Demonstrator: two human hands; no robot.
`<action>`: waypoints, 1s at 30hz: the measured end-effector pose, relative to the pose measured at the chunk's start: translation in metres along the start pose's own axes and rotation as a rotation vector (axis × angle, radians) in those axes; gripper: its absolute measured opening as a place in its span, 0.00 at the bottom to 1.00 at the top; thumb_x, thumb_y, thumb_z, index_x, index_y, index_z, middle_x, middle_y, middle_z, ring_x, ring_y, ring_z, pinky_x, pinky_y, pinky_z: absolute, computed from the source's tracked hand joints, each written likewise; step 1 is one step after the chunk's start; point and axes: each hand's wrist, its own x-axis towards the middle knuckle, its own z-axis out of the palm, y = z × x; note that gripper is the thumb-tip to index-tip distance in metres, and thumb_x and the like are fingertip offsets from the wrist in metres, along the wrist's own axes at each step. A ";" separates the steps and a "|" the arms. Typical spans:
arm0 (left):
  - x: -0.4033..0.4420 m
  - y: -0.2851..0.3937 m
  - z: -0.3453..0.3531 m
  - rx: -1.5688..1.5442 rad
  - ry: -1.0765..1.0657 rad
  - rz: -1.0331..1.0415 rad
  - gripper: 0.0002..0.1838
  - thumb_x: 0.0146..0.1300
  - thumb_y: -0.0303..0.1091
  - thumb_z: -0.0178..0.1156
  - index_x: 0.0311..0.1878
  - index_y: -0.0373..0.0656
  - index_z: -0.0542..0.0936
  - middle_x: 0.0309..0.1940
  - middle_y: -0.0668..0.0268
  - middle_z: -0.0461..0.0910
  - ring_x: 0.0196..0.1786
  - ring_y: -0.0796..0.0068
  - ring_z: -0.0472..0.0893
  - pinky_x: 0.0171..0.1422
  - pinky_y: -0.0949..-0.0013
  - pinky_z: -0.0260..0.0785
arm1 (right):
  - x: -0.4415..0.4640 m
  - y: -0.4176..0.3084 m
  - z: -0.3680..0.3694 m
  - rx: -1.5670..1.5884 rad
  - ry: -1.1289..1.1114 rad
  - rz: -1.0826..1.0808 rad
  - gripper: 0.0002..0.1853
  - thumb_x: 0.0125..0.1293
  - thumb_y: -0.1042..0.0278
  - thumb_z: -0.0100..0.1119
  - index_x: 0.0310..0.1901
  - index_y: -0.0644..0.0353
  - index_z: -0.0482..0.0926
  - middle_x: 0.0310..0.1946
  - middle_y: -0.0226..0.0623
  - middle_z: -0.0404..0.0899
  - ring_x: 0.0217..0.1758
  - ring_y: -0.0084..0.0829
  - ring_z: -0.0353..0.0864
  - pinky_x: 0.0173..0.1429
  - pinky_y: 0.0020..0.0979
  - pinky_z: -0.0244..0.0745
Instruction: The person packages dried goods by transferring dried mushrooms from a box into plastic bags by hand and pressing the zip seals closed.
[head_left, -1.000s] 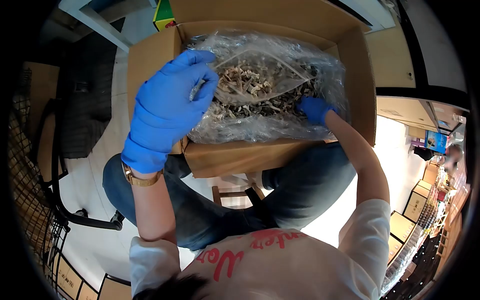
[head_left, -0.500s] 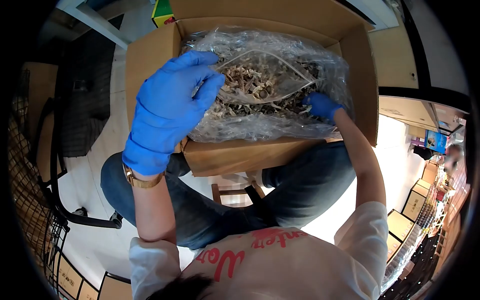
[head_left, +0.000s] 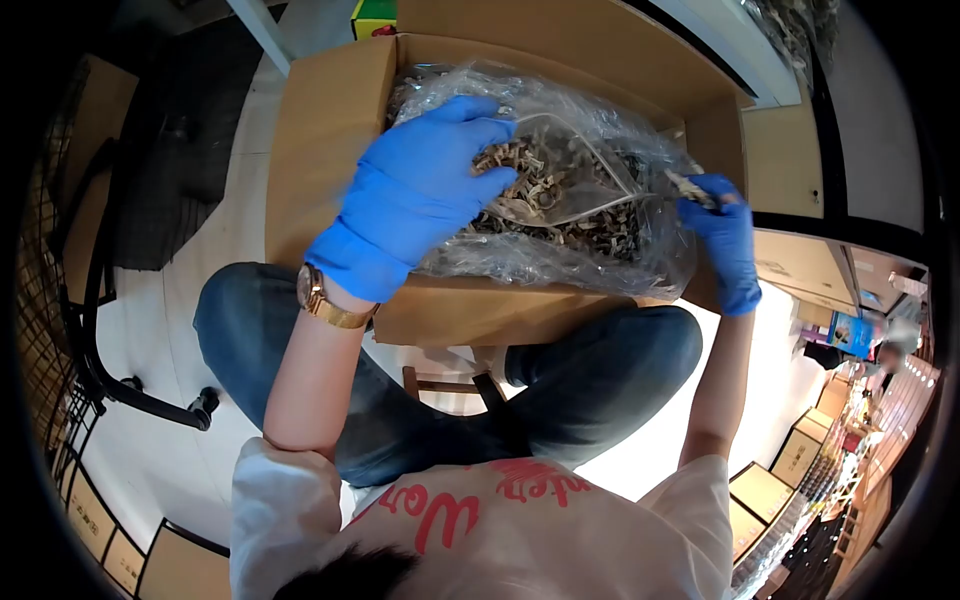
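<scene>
A clear zip bag with some dried, brownish-grey curled strips in it lies over a large clear plastic liner full of the same dried strips. My left hand, in a blue glove, grips the zip bag's mouth at its left side, thumb and fingers bent around the edge. At the right side of the box, my gloved right hand is raised and closed on a small bunch of dried strips that pokes out past the fingers.
The liner sits in an open cardboard box in front of my knees. A wheeled black rack stands at the left, and a wooden cabinet at the right. A green-yellow package is behind the box.
My right hand has come up out of the loose strips and moved right, now with a bunch in it. My left hand stays at the zip bag as the view shifts.
</scene>
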 end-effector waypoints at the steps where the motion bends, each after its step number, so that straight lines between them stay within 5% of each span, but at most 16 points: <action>1: -0.001 0.001 0.001 0.000 0.010 -0.005 0.17 0.58 0.37 0.65 0.50 0.46 0.82 0.53 0.64 0.78 0.43 0.68 0.81 0.46 0.71 0.75 | -0.001 -0.012 -0.008 0.021 0.043 -0.137 0.15 0.53 0.83 0.63 0.44 0.60 0.82 0.40 0.32 0.80 0.43 0.21 0.77 0.46 0.21 0.73; 5: -0.002 0.005 0.004 0.002 -0.039 0.002 0.23 0.57 0.38 0.64 0.57 0.45 0.77 0.57 0.61 0.76 0.52 0.61 0.79 0.56 0.67 0.72 | -0.012 -0.092 -0.001 0.268 0.039 -0.174 0.14 0.54 0.85 0.62 0.42 0.61 0.82 0.38 0.31 0.79 0.42 0.22 0.77 0.43 0.22 0.72; 7: -0.002 0.006 0.004 0.028 -0.033 0.028 0.25 0.57 0.38 0.64 0.59 0.45 0.76 0.57 0.60 0.76 0.55 0.58 0.78 0.59 0.65 0.71 | -0.008 -0.110 0.013 0.055 -0.153 -0.487 0.16 0.54 0.84 0.63 0.45 0.58 0.82 0.38 0.32 0.78 0.39 0.26 0.78 0.40 0.24 0.73; 9: -0.003 0.007 0.004 0.017 -0.042 0.035 0.28 0.57 0.39 0.64 0.62 0.44 0.73 0.58 0.57 0.75 0.58 0.55 0.75 0.63 0.63 0.68 | -0.001 -0.119 0.034 -0.060 -0.327 -0.551 0.19 0.54 0.81 0.64 0.49 0.53 0.82 0.41 0.36 0.78 0.40 0.31 0.79 0.40 0.28 0.73; 10: -0.003 0.008 0.003 0.015 -0.044 0.040 0.28 0.57 0.39 0.64 0.62 0.44 0.73 0.58 0.57 0.75 0.58 0.55 0.75 0.63 0.63 0.68 | 0.000 -0.122 0.043 -0.364 -0.320 -0.578 0.22 0.55 0.80 0.62 0.52 0.48 0.82 0.43 0.38 0.78 0.42 0.33 0.80 0.44 0.29 0.76; 14: -0.006 0.006 -0.001 -0.008 -0.039 0.040 0.29 0.57 0.39 0.64 0.63 0.45 0.71 0.58 0.55 0.74 0.58 0.55 0.74 0.63 0.62 0.68 | -0.002 -0.126 0.046 -0.291 -0.315 -0.486 0.20 0.56 0.79 0.61 0.51 0.51 0.82 0.42 0.39 0.79 0.44 0.35 0.81 0.48 0.29 0.77; 16: -0.006 0.004 0.000 -0.001 -0.033 0.047 0.29 0.57 0.38 0.63 0.63 0.45 0.71 0.58 0.55 0.74 0.58 0.55 0.74 0.63 0.62 0.68 | -0.002 -0.113 0.032 -0.127 -0.182 -0.695 0.17 0.58 0.79 0.60 0.49 0.55 0.82 0.42 0.40 0.80 0.44 0.33 0.81 0.50 0.28 0.76; 22: -0.002 0.006 0.002 -0.012 -0.043 0.059 0.29 0.58 0.37 0.63 0.64 0.47 0.71 0.59 0.58 0.74 0.59 0.56 0.75 0.62 0.64 0.68 | 0.020 0.002 0.032 0.133 -0.015 -0.050 0.11 0.61 0.79 0.59 0.45 0.59 0.83 0.46 0.40 0.81 0.45 0.26 0.78 0.52 0.27 0.74; 24: -0.003 0.007 0.001 -0.051 -0.034 0.044 0.29 0.58 0.35 0.63 0.64 0.47 0.72 0.59 0.59 0.74 0.57 0.59 0.76 0.59 0.66 0.70 | 0.030 0.041 0.048 -0.055 -0.230 0.160 0.12 0.60 0.75 0.62 0.46 0.59 0.82 0.47 0.40 0.80 0.48 0.30 0.79 0.54 0.31 0.75; 26: -0.001 0.003 0.001 -0.084 -0.062 0.033 0.28 0.58 0.34 0.63 0.64 0.47 0.72 0.59 0.60 0.74 0.55 0.62 0.77 0.57 0.67 0.71 | 0.044 0.082 0.070 -0.371 -0.442 0.148 0.16 0.56 0.70 0.66 0.48 0.59 0.80 0.49 0.42 0.79 0.51 0.37 0.80 0.56 0.36 0.74; 30: 0.003 0.004 -0.005 -0.140 -0.090 -0.028 0.28 0.57 0.30 0.64 0.63 0.47 0.74 0.60 0.62 0.74 0.51 0.67 0.77 0.52 0.70 0.71 | 0.059 0.142 0.110 -0.333 -0.421 -0.107 0.22 0.52 0.67 0.69 0.51 0.57 0.80 0.50 0.47 0.78 0.54 0.43 0.78 0.60 0.39 0.73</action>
